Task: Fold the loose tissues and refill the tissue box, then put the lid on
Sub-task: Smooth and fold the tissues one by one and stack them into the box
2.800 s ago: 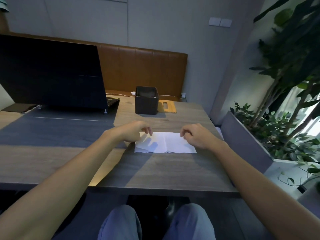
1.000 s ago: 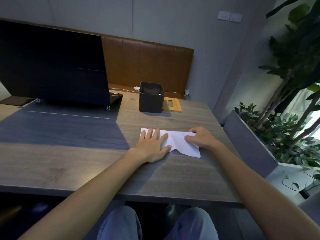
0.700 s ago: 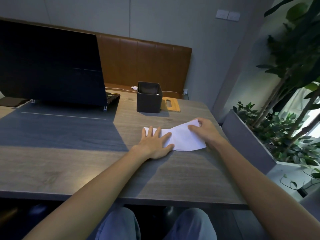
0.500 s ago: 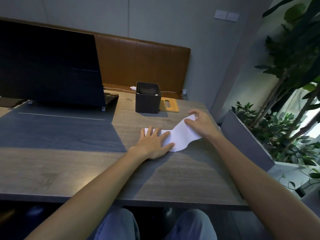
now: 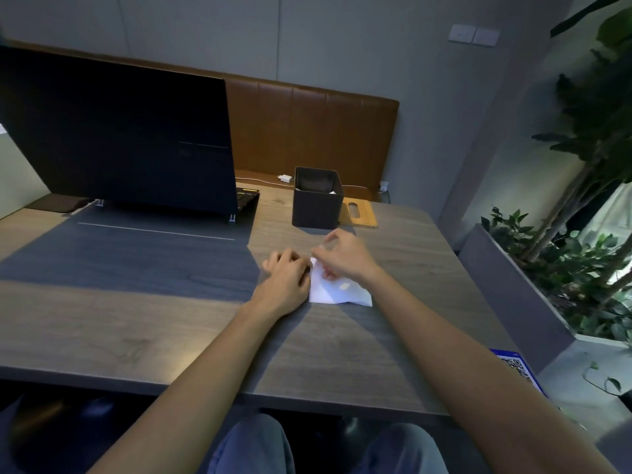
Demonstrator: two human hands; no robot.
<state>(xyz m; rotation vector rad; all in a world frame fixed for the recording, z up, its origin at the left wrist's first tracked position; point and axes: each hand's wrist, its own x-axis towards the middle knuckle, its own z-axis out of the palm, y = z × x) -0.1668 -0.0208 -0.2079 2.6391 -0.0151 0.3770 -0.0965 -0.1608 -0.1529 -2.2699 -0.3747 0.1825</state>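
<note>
A white tissue [image 5: 338,291], folded over on itself, lies on the wooden table [image 5: 342,347] in front of me. My left hand [image 5: 286,280] sits at the tissue's left edge with its fingers curled onto that edge. My right hand [image 5: 343,256] hovers over the tissue's far left corner and pinches the folded-over end there. Behind the hands stands the dark square tissue box [image 5: 317,204], open at the top, with a bit of white showing inside. Its wooden lid [image 5: 359,213], which has a slot, lies flat just right of the box.
A large dark laptop [image 5: 130,138] on a stand fills the left back of the table, on a grey desk mat [image 5: 136,254]. A white charger and cable [image 5: 285,179] run behind the box. A grey planter [image 5: 513,285] with green plants stands off the table's right edge.
My right hand has carried the tissue's right end up and over to the left, so the tissue is now half as long. My left hand went from lying flat to curled at the edge.
</note>
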